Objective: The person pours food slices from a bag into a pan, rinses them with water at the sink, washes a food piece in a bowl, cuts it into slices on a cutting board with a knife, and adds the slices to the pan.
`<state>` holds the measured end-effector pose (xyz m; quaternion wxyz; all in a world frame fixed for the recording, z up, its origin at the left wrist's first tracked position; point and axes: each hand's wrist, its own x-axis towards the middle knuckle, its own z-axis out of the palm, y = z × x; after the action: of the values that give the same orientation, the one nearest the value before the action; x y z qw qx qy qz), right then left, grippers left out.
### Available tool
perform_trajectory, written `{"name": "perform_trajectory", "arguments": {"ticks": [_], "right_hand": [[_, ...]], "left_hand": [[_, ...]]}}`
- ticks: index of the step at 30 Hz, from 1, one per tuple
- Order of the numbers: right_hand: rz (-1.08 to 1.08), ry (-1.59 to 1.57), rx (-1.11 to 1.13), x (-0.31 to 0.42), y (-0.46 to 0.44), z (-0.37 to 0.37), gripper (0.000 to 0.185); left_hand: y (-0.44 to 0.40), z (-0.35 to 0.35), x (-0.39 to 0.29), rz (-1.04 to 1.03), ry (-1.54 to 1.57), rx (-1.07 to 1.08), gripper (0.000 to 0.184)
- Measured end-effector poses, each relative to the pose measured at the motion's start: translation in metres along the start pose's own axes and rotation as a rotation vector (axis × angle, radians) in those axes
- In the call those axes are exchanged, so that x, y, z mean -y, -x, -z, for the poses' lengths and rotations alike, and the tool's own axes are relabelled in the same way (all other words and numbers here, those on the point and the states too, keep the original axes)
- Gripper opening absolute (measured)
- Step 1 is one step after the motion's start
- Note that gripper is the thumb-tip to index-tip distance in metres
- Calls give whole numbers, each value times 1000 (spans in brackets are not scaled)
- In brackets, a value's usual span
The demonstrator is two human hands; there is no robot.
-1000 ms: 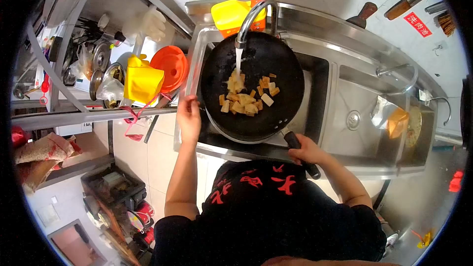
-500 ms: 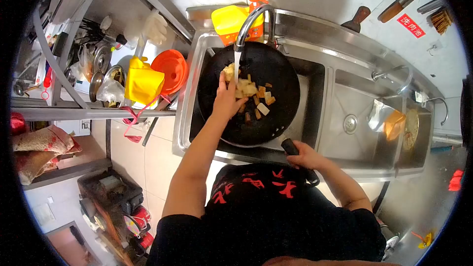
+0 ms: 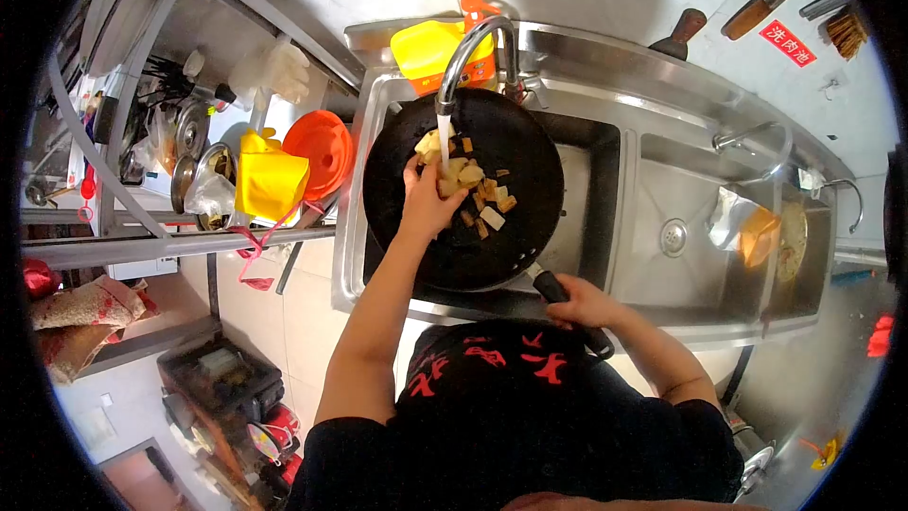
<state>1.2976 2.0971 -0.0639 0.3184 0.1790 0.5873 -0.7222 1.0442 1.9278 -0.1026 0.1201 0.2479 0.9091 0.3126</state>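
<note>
A large black wok (image 3: 407, 237) rests in the left sink basin. My right hand (image 3: 579, 303) is wrapped around its black handle (image 3: 547, 284). Inside the wok lie pale yellow chunks of food (image 3: 463, 173) and several smaller brown-edged white cubes (image 3: 492, 219). Water pours onto the chunks from the curved faucet (image 3: 452, 76). Against the left side of this food is my left hand (image 3: 430, 197), its fingers and thumb spread around some pale chunks and partly hidden among them.
Behind the wok stands a yellow container (image 3: 427, 49) with an orange pump (image 3: 478, 9). An orange-red basin (image 3: 317, 153) and a yellow container (image 3: 270, 178) sit on the left rack. To the right is another sink basin (image 3: 653, 274) with a second faucet (image 3: 757, 137).
The wok has shifted slightly left and toward me in view. My left hand has moved among the chunks, which are rearranged. My right hand keeps hold of the handle.
</note>
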Motion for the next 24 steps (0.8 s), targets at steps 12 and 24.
{"name": "perform_trajectory", "arguments": {"ticks": [12, 24], "right_hand": [[-3, -62, 7, -19, -2, -5, 24], [-38, -36, -42, -26, 9, -13, 25]], "left_hand": [[60, 57, 51, 65, -60, -333, 23], [120, 41, 111, 668, 517, 51, 64]]}}
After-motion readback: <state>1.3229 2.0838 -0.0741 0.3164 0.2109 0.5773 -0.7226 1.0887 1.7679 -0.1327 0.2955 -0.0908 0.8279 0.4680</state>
